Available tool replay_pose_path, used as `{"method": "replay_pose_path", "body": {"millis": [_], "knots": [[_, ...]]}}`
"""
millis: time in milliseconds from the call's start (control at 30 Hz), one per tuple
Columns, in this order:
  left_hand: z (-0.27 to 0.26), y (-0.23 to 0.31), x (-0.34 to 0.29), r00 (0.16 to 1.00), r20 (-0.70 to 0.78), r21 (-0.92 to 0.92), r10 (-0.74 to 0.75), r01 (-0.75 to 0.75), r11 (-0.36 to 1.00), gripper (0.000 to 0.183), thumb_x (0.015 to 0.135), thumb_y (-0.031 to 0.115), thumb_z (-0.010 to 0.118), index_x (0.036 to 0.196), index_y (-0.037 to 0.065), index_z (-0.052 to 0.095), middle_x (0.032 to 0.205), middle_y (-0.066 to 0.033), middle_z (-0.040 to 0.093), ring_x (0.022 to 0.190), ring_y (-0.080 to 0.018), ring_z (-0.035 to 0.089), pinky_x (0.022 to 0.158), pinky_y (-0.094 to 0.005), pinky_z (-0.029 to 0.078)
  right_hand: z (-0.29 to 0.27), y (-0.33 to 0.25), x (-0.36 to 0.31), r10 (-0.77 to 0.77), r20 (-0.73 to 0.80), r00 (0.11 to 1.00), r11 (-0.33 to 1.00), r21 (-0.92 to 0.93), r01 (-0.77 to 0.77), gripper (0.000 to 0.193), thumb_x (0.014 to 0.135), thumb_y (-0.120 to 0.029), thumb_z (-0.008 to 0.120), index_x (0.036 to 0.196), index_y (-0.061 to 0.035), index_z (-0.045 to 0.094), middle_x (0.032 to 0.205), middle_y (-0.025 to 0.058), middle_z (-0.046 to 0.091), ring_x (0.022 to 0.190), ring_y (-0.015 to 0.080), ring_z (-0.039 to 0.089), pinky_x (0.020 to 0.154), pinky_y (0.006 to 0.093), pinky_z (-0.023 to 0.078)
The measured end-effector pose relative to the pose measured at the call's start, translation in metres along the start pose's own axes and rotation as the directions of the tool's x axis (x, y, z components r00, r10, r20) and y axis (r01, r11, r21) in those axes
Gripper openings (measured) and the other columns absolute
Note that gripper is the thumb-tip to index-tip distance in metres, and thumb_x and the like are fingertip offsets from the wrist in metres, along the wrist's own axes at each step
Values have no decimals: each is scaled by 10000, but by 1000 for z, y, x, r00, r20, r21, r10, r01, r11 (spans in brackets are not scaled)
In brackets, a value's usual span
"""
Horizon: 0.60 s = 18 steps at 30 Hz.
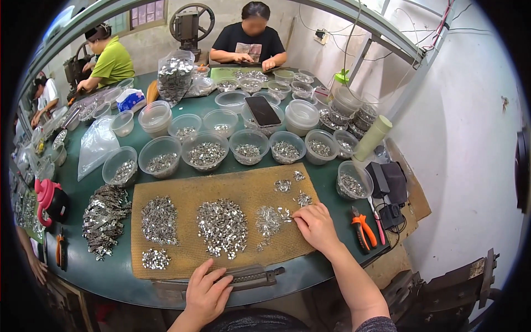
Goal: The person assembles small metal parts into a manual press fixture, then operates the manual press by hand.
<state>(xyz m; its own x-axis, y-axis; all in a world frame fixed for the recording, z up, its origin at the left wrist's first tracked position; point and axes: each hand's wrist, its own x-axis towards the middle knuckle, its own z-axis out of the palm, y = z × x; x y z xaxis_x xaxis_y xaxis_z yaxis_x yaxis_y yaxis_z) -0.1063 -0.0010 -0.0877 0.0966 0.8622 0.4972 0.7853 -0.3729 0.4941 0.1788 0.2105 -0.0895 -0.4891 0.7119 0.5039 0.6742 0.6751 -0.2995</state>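
My left hand [207,293] lies with its fingers apart on a dark metal bar-shaped fixture [255,278] at the table's front edge. A row of dark links or slots runs along the fixture. Over the right side of the tan textured mat [185,191], my right hand [316,226] has its fingertips pinched together beside a loose pile of small silvery metal pieces [268,221]. What sits between those fingertips is too small to make out. Larger heaps of shiny metal pieces [222,227] cover the middle and left of the mat, with small clusters [282,186] at its upper right.
Clear plastic bowls of metal pieces [205,150] line the mat's far side. A bundle of metal strips [105,221] lies to the left, pliers [363,228] to the right. A phone [263,111] rests on bowls. Across the green table a person [251,41] works with both hands.
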Motion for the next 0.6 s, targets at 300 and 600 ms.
{"method": "replay_pose_path", "body": {"millis": [300,600], "knots": [[1,-4,0,1000,11,0,1,-1,1000,309,769,94,815,1070,93,744,1180,-80,686,1280,-374,565,1031,-493,483,9,-18,-1,-20,-7,1000,989,-146,19,88,849,-92,752,892,-84,676,929,44,674,934,253,659,1023,453,440],[0,-7,-2,1000,8,-6,2,-2,1000,307,765,98,816,1065,96,749,1170,-76,692,1279,-366,568,1026,-494,483,13,-13,-3,5,23,1000,996,-91,-2,124,835,-61,733,856,-70,610,945,64,654,955,273,648,1062,509,408]]}}
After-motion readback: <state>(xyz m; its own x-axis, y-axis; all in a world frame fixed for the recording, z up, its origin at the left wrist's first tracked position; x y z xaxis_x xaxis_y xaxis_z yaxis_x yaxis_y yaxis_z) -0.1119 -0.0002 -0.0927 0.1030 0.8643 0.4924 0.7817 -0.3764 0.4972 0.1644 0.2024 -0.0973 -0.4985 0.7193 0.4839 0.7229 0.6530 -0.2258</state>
